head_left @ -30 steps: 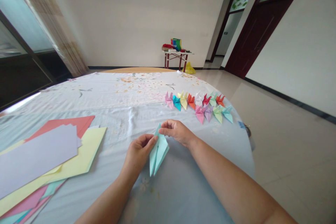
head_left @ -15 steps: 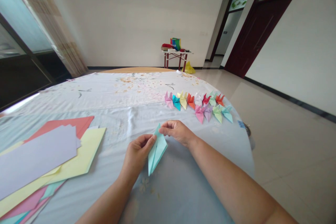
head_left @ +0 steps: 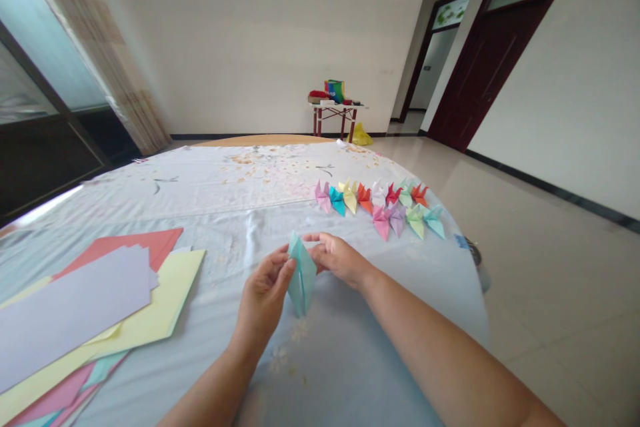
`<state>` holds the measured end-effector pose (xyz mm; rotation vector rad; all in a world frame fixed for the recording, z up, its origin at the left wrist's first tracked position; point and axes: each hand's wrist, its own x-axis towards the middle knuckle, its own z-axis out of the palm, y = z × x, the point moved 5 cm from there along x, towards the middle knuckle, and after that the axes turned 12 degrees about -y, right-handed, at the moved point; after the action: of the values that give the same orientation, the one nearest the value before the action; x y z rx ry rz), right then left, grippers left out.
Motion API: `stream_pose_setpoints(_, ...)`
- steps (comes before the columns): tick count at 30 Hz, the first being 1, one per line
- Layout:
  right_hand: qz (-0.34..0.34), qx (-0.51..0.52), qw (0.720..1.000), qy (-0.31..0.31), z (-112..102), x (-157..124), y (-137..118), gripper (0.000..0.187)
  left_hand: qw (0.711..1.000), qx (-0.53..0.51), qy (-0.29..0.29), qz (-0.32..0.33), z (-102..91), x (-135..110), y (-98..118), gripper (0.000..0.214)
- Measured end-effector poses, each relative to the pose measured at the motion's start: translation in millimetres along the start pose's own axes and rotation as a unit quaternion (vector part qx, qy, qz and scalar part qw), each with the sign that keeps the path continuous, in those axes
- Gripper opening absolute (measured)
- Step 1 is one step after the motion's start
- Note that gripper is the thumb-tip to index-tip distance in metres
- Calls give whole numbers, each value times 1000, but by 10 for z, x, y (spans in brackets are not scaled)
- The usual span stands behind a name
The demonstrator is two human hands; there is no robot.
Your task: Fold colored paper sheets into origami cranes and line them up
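A folded piece of mint-green paper point(head_left: 301, 277), narrow and pointed at both ends, stands nearly upright above the pale blue tablecloth point(head_left: 240, 213). My left hand point(head_left: 263, 297) pinches its left edge with thumb and fingers. My right hand point(head_left: 339, 258) grips its upper right edge, fingers curled. Both hands hold the paper near the middle of the table, close to me.
Several finished paper cranes point(head_left: 380, 203) in many colours lie in two rows at the right of the table. A stack of coloured paper sheets point(head_left: 95, 300) lies at the left. Beyond are a small red-legged side table point(head_left: 334, 109) and dark wooden doors point(head_left: 493, 47).
The green paper has been lifted from lying slanted to standing nearly upright between my hands. Both hands shifted slightly closer together.
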<state>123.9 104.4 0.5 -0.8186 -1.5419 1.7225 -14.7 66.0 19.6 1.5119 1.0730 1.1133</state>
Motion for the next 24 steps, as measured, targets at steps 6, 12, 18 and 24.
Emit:
stream_pose_setpoints(6,-65,-32,997,27,57,-6,-81,47,992,-102,42,-63,-39,4,-105,40)
stream_pose_setpoints(12,-95,-38,994,42,57,-27,-150,19,988,-129,50,-69,-31,13,-169,44)
stream_pose_setpoints(18,-96,-27,992,78,6,-10,-126,28,990,-123,33,-60,36,-12,-106,42)
stream_pose_setpoints(24,-102,1,990,94,-19,-21,-127,31,986,-88,-61,-131,133,-35,-180,56)
